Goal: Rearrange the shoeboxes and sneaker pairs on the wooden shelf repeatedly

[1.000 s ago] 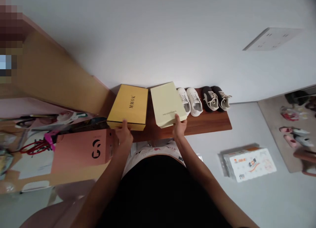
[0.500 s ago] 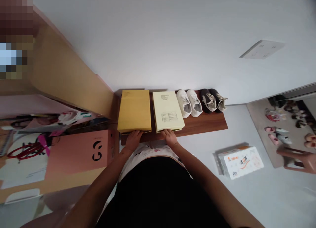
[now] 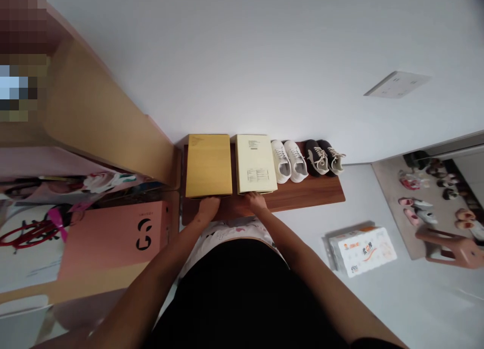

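A yellow shoebox (image 3: 208, 165) and a cream shoebox (image 3: 256, 162) with printed labels lie side by side on a dark wooden board (image 3: 302, 193) against the wall. My left hand (image 3: 208, 208) is closed at the near edge of the yellow one, its fingertips partly hidden there. At the cream one's near edge, my right hand (image 3: 257, 202) has its fingers bent against the side. White sneakers (image 3: 289, 161) stand just right of the cream box. Beside them is a pair of black shoes (image 3: 324, 157) with pale laces.
On the left stand a wooden cabinet side (image 3: 109, 107) and a pink box (image 3: 113, 238) amid clutter. A white tissue pack (image 3: 366, 250) lies on the floor at right. Farther right are a pinkish stool (image 3: 448, 245) and several pairs of shoes on a mat (image 3: 393, 187).
Both shoeboxes have slid back toward the wall and sit straighter. The cream one's near end has swung left. My hands have stayed at their near edges. The view has shifted slightly.
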Tool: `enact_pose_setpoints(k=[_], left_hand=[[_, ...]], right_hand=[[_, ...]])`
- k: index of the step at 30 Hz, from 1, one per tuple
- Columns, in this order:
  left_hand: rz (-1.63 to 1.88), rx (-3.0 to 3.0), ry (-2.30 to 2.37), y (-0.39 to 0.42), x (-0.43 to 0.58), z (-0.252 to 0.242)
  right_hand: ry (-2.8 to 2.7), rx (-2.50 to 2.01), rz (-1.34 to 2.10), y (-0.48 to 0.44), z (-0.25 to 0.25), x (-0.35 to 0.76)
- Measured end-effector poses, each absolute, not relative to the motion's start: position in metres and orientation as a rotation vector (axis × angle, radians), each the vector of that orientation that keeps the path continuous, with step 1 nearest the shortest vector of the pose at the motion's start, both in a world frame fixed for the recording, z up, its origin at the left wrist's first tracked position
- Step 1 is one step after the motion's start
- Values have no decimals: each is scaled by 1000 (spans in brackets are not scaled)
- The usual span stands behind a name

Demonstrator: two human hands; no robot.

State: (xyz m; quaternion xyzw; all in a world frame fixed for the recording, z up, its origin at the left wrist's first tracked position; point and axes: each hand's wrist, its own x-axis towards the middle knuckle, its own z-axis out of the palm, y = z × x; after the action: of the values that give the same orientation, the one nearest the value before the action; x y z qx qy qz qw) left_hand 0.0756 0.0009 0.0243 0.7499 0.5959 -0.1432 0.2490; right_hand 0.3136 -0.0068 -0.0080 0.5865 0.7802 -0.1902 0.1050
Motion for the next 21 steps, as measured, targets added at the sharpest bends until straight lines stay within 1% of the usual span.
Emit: enact_pose_setpoints(k=[3,7,11,14,16,18,19,21], left_hand=[[-464,2088,1682,-4,88,37],[-351,2114,1713,-15,96,54],[-173,1971,1764,-25,105,64],[45,1855,1721,-30,131,65],[198,1821,1605,-30,166,64],[328,1814,1439,-22,216,63],[381,1809,1364,-15,246,61],[453,1769,1291,6,309,57]], right_hand=[[2332,1758,-578,-9,-14,316],[2473,1761,-669,-19,-24,325],[2754,1732,-800,-43,-29,357],[2866,1899,-860,-60,-21,404],[2776,2209,-836,-60,-8,442],[2545,2535,-766,-46,7,478],[2409,2635,-742,-33,14,492],[2170,2621,-768,0,27,514]])
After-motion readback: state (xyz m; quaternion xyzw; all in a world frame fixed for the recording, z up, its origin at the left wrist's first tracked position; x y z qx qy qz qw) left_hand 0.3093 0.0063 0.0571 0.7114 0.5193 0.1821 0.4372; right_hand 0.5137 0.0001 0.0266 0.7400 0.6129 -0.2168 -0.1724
